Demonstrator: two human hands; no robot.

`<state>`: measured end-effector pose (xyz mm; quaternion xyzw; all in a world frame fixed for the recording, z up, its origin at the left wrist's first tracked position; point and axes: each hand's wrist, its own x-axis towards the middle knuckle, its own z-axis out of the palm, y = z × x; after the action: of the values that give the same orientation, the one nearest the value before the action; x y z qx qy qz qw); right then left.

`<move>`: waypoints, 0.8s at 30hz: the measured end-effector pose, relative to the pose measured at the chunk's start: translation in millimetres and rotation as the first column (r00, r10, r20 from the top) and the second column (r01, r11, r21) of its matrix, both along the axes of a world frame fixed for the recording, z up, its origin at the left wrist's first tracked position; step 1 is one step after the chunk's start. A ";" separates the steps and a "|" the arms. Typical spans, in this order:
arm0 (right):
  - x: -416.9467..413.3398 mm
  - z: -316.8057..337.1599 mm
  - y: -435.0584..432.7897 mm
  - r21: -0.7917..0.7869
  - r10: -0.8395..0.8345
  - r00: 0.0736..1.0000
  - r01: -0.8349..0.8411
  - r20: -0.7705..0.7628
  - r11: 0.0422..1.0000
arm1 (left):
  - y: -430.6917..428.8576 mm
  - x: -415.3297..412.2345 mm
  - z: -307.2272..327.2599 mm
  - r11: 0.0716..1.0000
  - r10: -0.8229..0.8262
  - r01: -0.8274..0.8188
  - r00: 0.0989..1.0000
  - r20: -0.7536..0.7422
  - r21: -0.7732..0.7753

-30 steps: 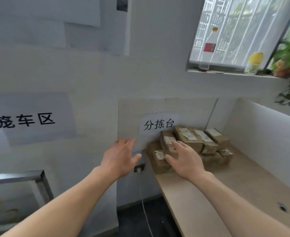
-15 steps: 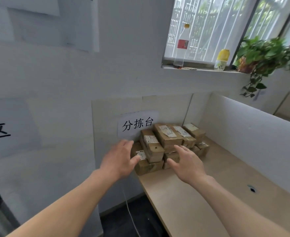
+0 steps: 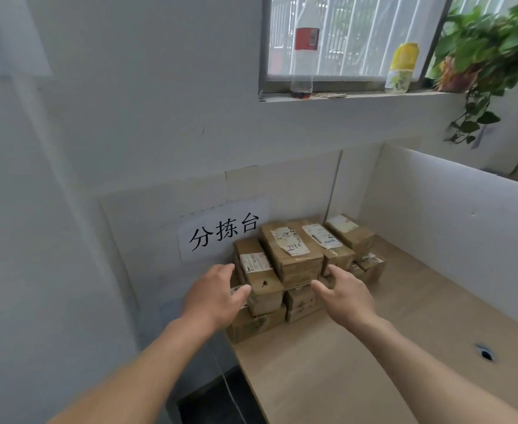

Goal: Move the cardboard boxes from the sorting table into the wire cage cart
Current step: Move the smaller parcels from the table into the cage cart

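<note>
Fingers (image 3: 225,270) of both hands spread, flanking stacked boxes (image 3: 291,258).

Lower boxes (image 3: 256,324) partly hidden

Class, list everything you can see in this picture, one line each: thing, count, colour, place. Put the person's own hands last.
cardboard boxes: at least seven visible, brown with white labels, stacked in the table's far left corner
sorting table: one, light wood, lower right
paper sign: one, white with black characters, on the wall behind the boxes
clear bottle: one, red label, on the window sill
yellow-capped bottle: one, on the sill, right of the clear bottle
potted plant: one, green, trailing from the sill's right end
cable hole: one, dark, in the table's right side
left hand: open, at the stack's left side
right hand: open, in front of the stack
</note>
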<state>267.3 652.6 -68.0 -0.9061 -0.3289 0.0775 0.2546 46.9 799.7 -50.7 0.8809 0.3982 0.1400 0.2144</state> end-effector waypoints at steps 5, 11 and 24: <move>50.6 -28.6 34.1 -0.036 -0.060 0.993 0.057 -0.099 0.998 | 25.9 50.0 -26.8 0.993 0.069 -0.072 0.997 -0.030 -0.099; 92.2 -57.7 62.9 -0.073 -0.101 0.983 0.091 -0.154 0.993 | 40.9 91.5 -67.5 0.956 0.165 -0.162 0.986 -0.008 -0.245; 111.9 -96.1 102.9 0.221 -0.145 0.904 0.250 -0.402 0.943 | 66.1 125.3 -123.1 0.830 0.300 -0.230 0.952 0.061 -0.508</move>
<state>379.2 755.5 -164.1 -0.8599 -0.1862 0.1801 0.4399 172.1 865.7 -173.8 0.7204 0.5233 0.1222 0.4384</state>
